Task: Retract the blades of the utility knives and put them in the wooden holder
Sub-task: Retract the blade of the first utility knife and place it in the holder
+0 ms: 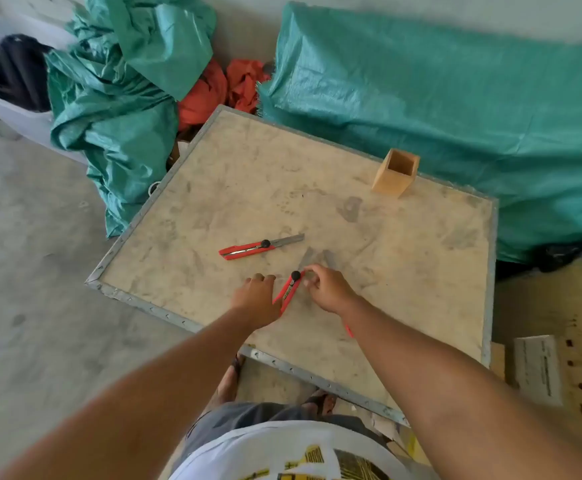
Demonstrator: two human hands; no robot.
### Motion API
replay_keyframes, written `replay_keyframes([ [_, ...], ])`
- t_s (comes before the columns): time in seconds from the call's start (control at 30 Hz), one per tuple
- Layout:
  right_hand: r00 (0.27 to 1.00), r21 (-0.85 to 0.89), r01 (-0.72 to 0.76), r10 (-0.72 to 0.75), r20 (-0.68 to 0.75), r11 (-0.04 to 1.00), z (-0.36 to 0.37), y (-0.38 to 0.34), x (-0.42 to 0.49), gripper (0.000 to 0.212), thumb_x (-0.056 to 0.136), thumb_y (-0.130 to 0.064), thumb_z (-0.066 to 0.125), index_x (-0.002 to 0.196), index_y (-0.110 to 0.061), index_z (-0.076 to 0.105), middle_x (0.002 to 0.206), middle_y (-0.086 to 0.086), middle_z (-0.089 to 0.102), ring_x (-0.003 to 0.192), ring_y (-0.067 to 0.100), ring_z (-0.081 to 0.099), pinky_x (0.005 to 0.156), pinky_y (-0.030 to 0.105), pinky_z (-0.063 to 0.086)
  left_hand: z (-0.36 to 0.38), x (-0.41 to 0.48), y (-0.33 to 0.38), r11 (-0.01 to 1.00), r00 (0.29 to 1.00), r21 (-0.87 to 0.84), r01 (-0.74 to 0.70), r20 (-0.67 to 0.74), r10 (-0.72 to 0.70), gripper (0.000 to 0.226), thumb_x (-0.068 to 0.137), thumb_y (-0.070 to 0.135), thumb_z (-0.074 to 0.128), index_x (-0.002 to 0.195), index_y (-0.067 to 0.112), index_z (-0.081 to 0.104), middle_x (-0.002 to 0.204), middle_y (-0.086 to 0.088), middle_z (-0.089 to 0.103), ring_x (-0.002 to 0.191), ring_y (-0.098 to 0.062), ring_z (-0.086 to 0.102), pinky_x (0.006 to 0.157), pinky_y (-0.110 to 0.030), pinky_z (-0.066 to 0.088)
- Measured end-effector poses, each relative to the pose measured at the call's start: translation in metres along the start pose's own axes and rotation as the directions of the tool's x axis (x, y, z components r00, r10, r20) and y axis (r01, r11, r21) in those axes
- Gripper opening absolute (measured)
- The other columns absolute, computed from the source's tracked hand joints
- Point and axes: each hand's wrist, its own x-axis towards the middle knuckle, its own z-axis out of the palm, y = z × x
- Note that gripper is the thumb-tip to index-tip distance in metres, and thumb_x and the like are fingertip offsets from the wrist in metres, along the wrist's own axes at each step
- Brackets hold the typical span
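Note:
A red utility knife with a black knob lies near the middle of the table, its grey blade sticking out toward the far side. My left hand grips its handle end. My right hand pinches its front end beside the knob. A second red utility knife lies flat further left, apart from both hands, its blade extended to the right. A red sliver, perhaps a third knife, peeks from under my right forearm. The wooden holder stands upright and empty at the table's far right edge.
The table has a stained beige top and a metal rim. Crumpled green tarps and red cloth are heaped behind it. A plywood crate stands to the right and bare concrete floor to the left.

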Motion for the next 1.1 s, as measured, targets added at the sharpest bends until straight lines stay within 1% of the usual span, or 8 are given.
replay_keyframes([
  [0.23,0.995,0.144,-0.088,0.093,-0.029,0.986,0.020,-0.008,0.005,0.040,0.099,-0.023,0.060,0.139,-0.019,0.059,0.109,0.007,0.072,0.103,0.023,0.066,0.082,0.023,0.043,0.031,0.003,0.004,0.997,0.999,-0.079,0.025,-0.031,-0.028,0.051,0.085,0.040,0.065,0.130,0.020,0.050,0.124,-0.007,0.055,0.109,-0.029,0.059,0.081,-0.040,0.055],
  [0.37,0.983,0.239,-0.152,0.172,-0.068,0.959,0.028,-0.008,0.008,0.031,0.097,-0.023,0.063,0.128,-0.018,0.064,0.100,-0.001,0.067,0.096,0.016,0.063,0.082,0.025,0.044,0.037,0.004,0.003,0.979,1.000,-0.205,0.019,-0.018,-0.023,0.045,0.082,0.020,0.061,0.127,0.026,0.056,0.115,-0.006,0.056,0.099,-0.030,0.059,0.080,-0.042,0.056],
  [0.47,0.965,0.350,-0.211,0.252,-0.077,0.913,0.030,-0.007,0.009,0.025,0.096,-0.024,0.065,0.120,-0.015,0.066,0.099,-0.004,0.064,0.094,0.013,0.060,0.082,0.025,0.045,0.039,0.000,0.002,0.943,1.000,-0.332,-0.004,-0.027,-0.006,0.048,0.077,0.015,0.063,0.124,0.025,0.062,0.109,-0.008,0.057,0.091,-0.030,0.062,0.074,-0.030,0.050],
  [0.67,0.925,0.636,-0.294,0.379,0.002,0.714,0.033,-0.009,0.007,0.016,0.093,-0.012,0.071,0.108,-0.010,0.067,0.098,0.008,0.069,0.095,0.027,0.075,0.079,0.043,0.065,0.037,-0.009,-0.002,0.907,1.000,-0.420,0.027,0.020,-0.021,0.039,0.075,0.017,0.069,0.113,0.010,0.068,0.105,-0.009,0.061,0.089,-0.028,0.063,0.068,-0.031,0.049],
  [0.8,0.925,0.729,-0.260,0.381,0.000,0.633,0.030,-0.012,0.001,0.013,0.093,-0.007,0.070,0.096,-0.019,0.068,0.104,0.007,0.072,0.089,0.021,0.076,0.076,0.037,0.066,0.030,-0.018,-0.005,0.864,1.000,-0.504,-0.005,-0.009,0.000,0.047,0.081,0.021,0.070,0.127,0.019,0.064,0.108,-0.006,0.063,0.089,-0.020,0.061,0.067,-0.021,0.043],
  [0.93,0.941,0.795,-0.173,0.336,-0.040,0.581,0.009,-0.022,-0.012,0.014,0.094,-0.004,0.068,0.105,-0.012,0.069,0.104,0.006,0.071,0.080,0.019,0.075,0.073,0.033,0.065,0.003,-0.028,-0.005,0.796,0.996,-0.605,-0.016,0.058,0.064,0.042,0.093,0.019,0.061,0.134,0.029,0.058,0.115,0.010,0.068,0.076,-0.001,0.064,0.058,-0.011,0.047],
  [1.0,0.951,0.814,-0.137,0.305,-0.052,0.564,-0.003,-0.025,-0.019,0.015,0.094,-0.002,0.068,0.105,-0.011,0.069,0.107,0.009,0.071,0.082,0.023,0.076,0.075,0.035,0.065,-0.013,-0.033,-0.005,0.763,0.988,-0.646,-0.028,0.098,0.120,0.040,0.094,0.016,0.060,0.127,0.038,0.062,0.109,0.015,0.067,0.067,0.002,0.063,0.054,-0.015,0.051],
  [1.1,0.961,0.828,-0.076,0.261,-0.086,0.555,-0.022,-0.031,-0.031,0.017,0.093,-0.001,0.068,0.104,-0.014,0.071,0.112,0.013,0.071,0.089,0.027,0.077,0.081,0.040,0.064,-0.033,-0.042,-0.001,0.713,0.978,-0.697,-0.074,0.091,0.190,0.041,0.091,0.014,0.065,0.123,0.040,0.064,0.104,0.021,0.069,0.074,-0.013,0.067,0.061,-0.033,0.059],
])
